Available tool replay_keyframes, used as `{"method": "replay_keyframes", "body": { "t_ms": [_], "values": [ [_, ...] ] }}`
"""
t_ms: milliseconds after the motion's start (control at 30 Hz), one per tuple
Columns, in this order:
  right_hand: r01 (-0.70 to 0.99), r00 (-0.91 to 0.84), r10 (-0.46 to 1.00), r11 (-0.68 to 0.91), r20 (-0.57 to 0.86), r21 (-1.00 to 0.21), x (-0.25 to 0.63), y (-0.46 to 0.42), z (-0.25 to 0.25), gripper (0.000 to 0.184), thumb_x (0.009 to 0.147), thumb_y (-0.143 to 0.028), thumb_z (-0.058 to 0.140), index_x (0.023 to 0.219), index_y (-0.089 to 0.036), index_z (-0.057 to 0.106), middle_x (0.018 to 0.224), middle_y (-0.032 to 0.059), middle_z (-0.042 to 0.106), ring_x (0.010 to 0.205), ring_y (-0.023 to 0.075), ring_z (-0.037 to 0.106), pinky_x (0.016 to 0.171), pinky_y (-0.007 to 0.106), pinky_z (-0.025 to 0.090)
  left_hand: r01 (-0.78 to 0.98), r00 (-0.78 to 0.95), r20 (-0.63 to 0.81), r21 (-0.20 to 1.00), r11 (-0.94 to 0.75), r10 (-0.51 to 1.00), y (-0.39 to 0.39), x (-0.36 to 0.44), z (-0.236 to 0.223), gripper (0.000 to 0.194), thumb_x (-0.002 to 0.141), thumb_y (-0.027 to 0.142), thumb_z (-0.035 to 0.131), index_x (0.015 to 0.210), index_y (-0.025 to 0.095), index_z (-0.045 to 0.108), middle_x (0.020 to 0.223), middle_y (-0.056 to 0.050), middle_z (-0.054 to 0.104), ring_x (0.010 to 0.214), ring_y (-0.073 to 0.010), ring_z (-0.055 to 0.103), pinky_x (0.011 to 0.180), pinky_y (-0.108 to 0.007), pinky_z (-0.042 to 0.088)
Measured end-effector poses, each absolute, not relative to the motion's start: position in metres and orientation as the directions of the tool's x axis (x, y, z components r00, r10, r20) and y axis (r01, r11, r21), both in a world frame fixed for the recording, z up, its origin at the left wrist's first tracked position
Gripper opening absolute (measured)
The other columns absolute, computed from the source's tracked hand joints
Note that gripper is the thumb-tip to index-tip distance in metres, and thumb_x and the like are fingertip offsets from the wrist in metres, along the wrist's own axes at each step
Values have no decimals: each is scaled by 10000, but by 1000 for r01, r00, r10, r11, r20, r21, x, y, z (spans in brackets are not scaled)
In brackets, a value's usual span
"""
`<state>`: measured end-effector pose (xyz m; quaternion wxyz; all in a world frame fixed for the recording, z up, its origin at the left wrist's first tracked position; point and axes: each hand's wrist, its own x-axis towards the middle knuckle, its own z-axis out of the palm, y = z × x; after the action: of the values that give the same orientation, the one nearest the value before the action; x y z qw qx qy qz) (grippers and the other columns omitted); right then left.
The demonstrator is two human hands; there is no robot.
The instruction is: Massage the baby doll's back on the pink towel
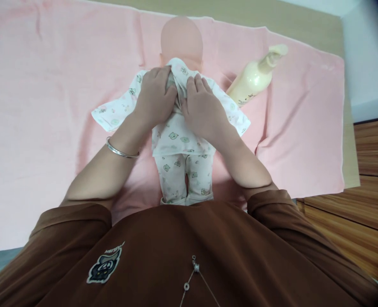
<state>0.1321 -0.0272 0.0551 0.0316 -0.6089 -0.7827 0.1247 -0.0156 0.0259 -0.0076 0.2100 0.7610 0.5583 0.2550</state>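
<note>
A baby doll [181, 40] lies on its back on a pink towel [48, 106], head away from me, dressed in a white printed top [176, 136] and matching trousers [184, 175]. My left hand [155, 96] rests on the doll's chest, fingers curled and gripping the top's fabric near the collar. My right hand [202, 106] lies beside it on the chest, fingers pressed on the same fold of fabric. A silver bangle [120, 150] circles my left wrist.
A cream pump bottle [256, 76] lies on the towel to the doll's right. The towel covers a light wooden table [304, 25]. Wooden flooring [368, 192] shows at the right. My brown shirt fills the bottom of the view.
</note>
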Motion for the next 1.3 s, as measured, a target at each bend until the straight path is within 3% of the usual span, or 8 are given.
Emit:
{"method": "replay_keyframes", "body": {
  "t_ms": [167,333,533,767,833,1067,1200,1300],
  "values": [
    [928,-251,968,241,-1,-284,138,-17,48,496,1055,-215,349,1515,-55,441,1570,161,480,1526,268,365,1283,391,321,783,205,123,574,-238,971,8,-11,3,580,1010,459,312,1504,190,451,1436,-120,508,1390,-323,373,1220,-520,251],
    [940,-164,983,180,78,-290,150,4,32,349,1047,-314,344,1237,-192,609,1231,156,670,1181,324,597,1086,448,482,822,267,60,507,-260,962,-14,-5,24,652,991,481,334,1550,154,408,1564,-124,392,1491,-359,254,1278,-490,197],
    [939,-195,976,215,100,-267,146,-7,37,454,1046,-323,282,1311,-99,574,1326,189,630,1246,345,548,1096,453,456,813,294,172,471,-341,940,-5,-7,18,494,975,343,435,1391,102,548,1396,-189,519,1373,-362,420,1240,-467,303],
    [877,-144,990,125,-5,-463,134,-19,40,520,967,-527,284,1388,-319,508,1490,73,564,1450,329,343,1237,569,299,784,181,113,583,-213,977,13,-11,4,501,969,421,382,1447,330,504,1448,-52,549,1399,-303,419,1207,-533,290],
    [879,-147,989,134,8,-457,133,-20,41,512,979,-514,266,1364,-293,522,1467,93,574,1426,329,365,1245,548,286,786,168,112,584,-202,979,14,-11,2,532,968,426,379,1476,304,479,1470,-56,541,1412,-297,410,1206,-539,276],
    [934,-149,986,163,70,-317,146,-2,36,296,1030,-376,368,1194,-241,574,1320,141,605,1220,335,543,1052,455,466,807,194,190,527,-267,962,-4,-3,8,550,1000,344,376,1475,92,493,1450,-188,498,1430,-319,385,1262,-451,274],
    [941,-154,986,168,71,-292,156,12,27,361,1060,-383,344,1232,-184,591,1229,147,651,1173,317,591,1067,424,477,767,229,183,571,-293,956,-9,1,10,540,983,402,410,1475,196,496,1500,-76,473,1466,-321,301,1295,-467,203],
    [945,-177,981,191,75,-266,153,6,28,470,1064,-413,316,1338,-137,579,1324,165,643,1258,329,563,1129,443,439,722,229,225,613,-320,947,0,-4,8,506,918,347,502,1382,156,570,1373,-119,551,1353,-324,413,1249,-469,286]
  ]
}}
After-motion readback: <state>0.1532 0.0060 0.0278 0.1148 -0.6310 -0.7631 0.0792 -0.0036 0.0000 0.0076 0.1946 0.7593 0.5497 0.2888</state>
